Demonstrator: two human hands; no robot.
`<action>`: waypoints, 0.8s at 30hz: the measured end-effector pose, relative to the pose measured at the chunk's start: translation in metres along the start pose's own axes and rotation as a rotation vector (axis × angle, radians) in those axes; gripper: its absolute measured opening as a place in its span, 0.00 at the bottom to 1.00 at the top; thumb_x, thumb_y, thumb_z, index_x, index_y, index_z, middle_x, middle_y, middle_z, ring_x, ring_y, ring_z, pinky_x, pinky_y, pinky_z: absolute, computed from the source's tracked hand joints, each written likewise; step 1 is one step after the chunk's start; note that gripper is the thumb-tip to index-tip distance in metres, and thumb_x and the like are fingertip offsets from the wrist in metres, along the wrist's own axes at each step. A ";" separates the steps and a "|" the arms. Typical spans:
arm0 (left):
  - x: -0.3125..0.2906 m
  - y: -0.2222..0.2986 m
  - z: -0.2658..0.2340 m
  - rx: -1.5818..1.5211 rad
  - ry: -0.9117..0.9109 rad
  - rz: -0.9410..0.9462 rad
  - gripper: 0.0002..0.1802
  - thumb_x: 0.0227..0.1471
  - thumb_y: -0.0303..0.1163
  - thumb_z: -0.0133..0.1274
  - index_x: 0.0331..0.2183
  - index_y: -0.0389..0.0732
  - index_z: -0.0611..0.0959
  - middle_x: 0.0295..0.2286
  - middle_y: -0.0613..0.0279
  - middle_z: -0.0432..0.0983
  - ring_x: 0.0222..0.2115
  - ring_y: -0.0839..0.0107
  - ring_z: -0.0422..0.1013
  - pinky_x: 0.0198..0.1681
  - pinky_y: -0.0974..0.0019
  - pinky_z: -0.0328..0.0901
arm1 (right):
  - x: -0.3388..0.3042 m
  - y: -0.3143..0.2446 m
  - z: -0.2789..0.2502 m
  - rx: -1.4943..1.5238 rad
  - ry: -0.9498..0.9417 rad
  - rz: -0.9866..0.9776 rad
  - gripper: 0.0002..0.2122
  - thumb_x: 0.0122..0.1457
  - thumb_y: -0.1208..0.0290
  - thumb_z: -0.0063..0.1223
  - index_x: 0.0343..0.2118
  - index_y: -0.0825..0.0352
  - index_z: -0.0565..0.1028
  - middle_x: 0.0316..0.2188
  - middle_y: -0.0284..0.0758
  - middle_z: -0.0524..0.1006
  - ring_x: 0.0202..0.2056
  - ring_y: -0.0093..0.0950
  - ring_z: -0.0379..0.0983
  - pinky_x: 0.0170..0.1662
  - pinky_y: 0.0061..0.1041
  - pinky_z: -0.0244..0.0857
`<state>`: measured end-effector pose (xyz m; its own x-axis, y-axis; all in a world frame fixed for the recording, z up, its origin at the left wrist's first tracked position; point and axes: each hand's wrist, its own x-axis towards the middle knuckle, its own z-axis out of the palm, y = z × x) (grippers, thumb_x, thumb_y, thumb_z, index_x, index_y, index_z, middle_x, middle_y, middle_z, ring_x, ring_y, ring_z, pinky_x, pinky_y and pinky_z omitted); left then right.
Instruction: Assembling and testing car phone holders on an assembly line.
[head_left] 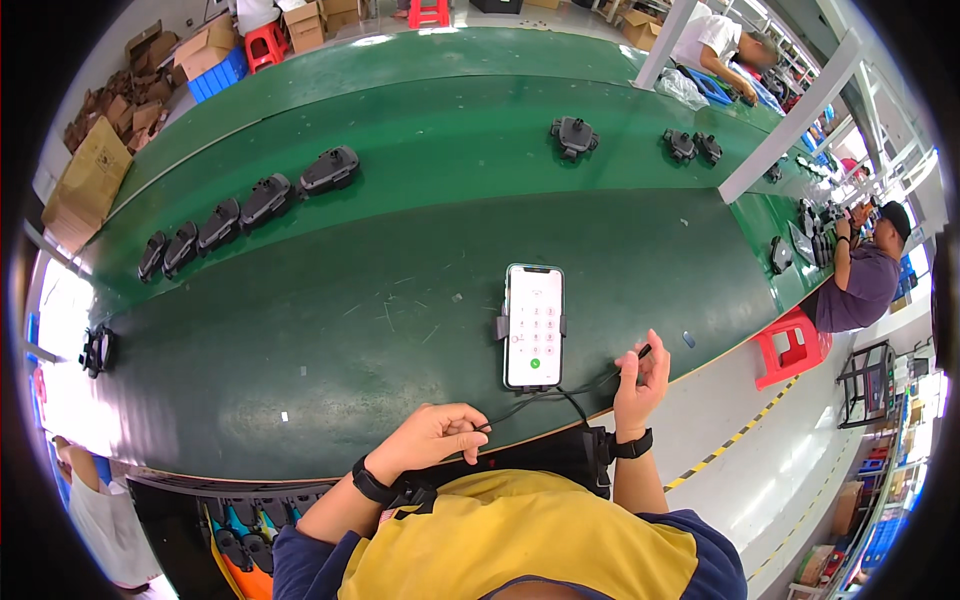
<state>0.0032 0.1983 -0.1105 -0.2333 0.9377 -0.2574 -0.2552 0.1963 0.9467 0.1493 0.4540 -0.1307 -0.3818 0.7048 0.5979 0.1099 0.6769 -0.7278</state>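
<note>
A smartphone [535,300] with a lit dial pad lies in front of me on the green workbench. Black clamp arms of a phone holder [502,327] grip its two sides. From its lower end runs a thin black cable [545,398]. My left hand [435,437], left of and nearer than the phone, pinches one part of this cable between thumb and fingers. To the right of the phone, my right hand [642,385] is raised and closed on a black cable end [644,352]. The phone's lower edge lies between my hands, touched by neither.
Several dark grey phone holders [267,200] stand in a row at the far left, with another holder [575,138] farther back. A small dark blue piece [688,340] lies right of my right hand. A co-worker [865,270] sits at right near a red stool [790,347]. White posts [790,120] rise there.
</note>
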 end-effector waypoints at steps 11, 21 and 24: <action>0.003 0.001 0.002 0.013 -0.003 0.002 0.09 0.51 0.27 0.50 0.35 0.33 0.75 0.21 0.64 0.75 0.24 0.78 0.73 0.32 0.76 0.64 | 0.001 0.001 0.005 0.107 -0.033 0.064 0.19 0.57 0.77 0.44 0.52 0.70 0.58 0.28 0.33 0.69 0.21 0.18 0.68 0.27 0.15 0.63; 0.003 0.003 0.001 0.003 -0.001 -0.013 0.09 0.51 0.26 0.50 0.35 0.33 0.75 0.21 0.63 0.75 0.24 0.77 0.73 0.32 0.76 0.64 | -0.002 0.003 0.002 0.099 -0.060 0.144 0.17 0.59 0.76 0.42 0.52 0.69 0.60 0.19 0.30 0.71 0.18 0.15 0.65 0.24 0.12 0.60; 0.003 0.002 0.001 0.004 -0.002 -0.010 0.09 0.51 0.27 0.50 0.35 0.33 0.75 0.21 0.63 0.75 0.24 0.77 0.73 0.32 0.76 0.64 | -0.001 0.007 0.001 0.029 -0.087 0.088 0.14 0.59 0.76 0.41 0.48 0.69 0.64 0.20 0.31 0.71 0.18 0.15 0.65 0.23 0.12 0.59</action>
<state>0.0032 0.2024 -0.1089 -0.2292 0.9362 -0.2663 -0.2539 0.2066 0.9449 0.1497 0.4580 -0.1363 -0.4505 0.7391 0.5007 0.1204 0.6061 -0.7862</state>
